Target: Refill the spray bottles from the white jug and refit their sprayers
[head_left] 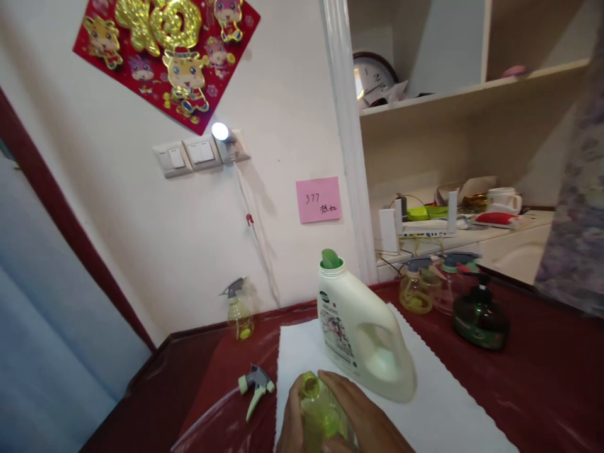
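Observation:
A small clear green bottle (317,412) with its neck uncapped is at the bottom edge of the view, held over a white cloth (434,409). My left hand (287,425) wraps its left side and my right hand (365,418) closes over its right side; only parts of both hands show. Just behind stands a white detergent jug (365,340) with its cap off and a green spout. A loose spray trigger head (255,382) with its clear tube lies on the red table (542,377) to the left of the cloth.
A small yellow-green spray bottle (238,311) stands by the wall. Two amber spray bottles (417,286) and a dark green one (480,319) stand at the back right. Behind them is a white counter (509,242) with a router, cups and clutter. A pink note (318,199) is stuck on the wall.

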Available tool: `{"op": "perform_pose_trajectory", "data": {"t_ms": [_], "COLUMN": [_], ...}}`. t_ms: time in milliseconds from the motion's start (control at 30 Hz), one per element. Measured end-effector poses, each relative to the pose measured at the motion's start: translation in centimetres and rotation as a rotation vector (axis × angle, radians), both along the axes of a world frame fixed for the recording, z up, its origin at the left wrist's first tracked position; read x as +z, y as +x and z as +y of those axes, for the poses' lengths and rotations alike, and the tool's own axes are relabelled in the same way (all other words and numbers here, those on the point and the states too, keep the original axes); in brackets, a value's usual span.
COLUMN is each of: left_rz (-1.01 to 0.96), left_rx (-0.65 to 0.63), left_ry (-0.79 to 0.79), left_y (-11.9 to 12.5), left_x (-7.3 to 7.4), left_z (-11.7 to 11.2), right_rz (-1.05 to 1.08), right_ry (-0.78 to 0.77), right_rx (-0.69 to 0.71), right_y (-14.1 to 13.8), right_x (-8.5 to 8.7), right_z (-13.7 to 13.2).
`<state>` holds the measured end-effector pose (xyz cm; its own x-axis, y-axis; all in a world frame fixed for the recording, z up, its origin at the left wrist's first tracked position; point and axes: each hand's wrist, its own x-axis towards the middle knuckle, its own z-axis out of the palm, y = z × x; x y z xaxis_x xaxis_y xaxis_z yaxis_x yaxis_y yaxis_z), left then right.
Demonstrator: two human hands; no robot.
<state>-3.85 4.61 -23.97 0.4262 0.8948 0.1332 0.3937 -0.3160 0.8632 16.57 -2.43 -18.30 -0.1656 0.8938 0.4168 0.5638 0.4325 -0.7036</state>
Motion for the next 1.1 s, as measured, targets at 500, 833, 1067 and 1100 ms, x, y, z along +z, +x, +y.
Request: {"op": "perform_pose_trajectory", "data": {"t_ms": [500, 833, 1067, 1100], "left_rz": [-0.012, -0.027, -0.045, -0.051], "left_rx": [-0.103, -0.082, -0.081, -0.077], "left_ry": [0.003, -0.019, 0.017, 0.024], "left_y": [2.4, 2.7, 2.7, 2.7], "left_x": [5.6, 6.7, 6.4, 6.2], "left_z": [-2.8, -3.2, -3.3, -3.2], "right_rz": [0.202, 0.215, 0.183, 0.185], "right_ry": [0.035, -0.011, -0.018, -0.018], "right_rx": [-0.158, -0.158, -0.168, -0.166], "right_y": [-1.4, -0.8, -1.7, -1.8], "right_x": [-5.9, -6.2, -5.5, -5.3], "right_z": [-0.5, -0.2, -0.1, -0.1]}}
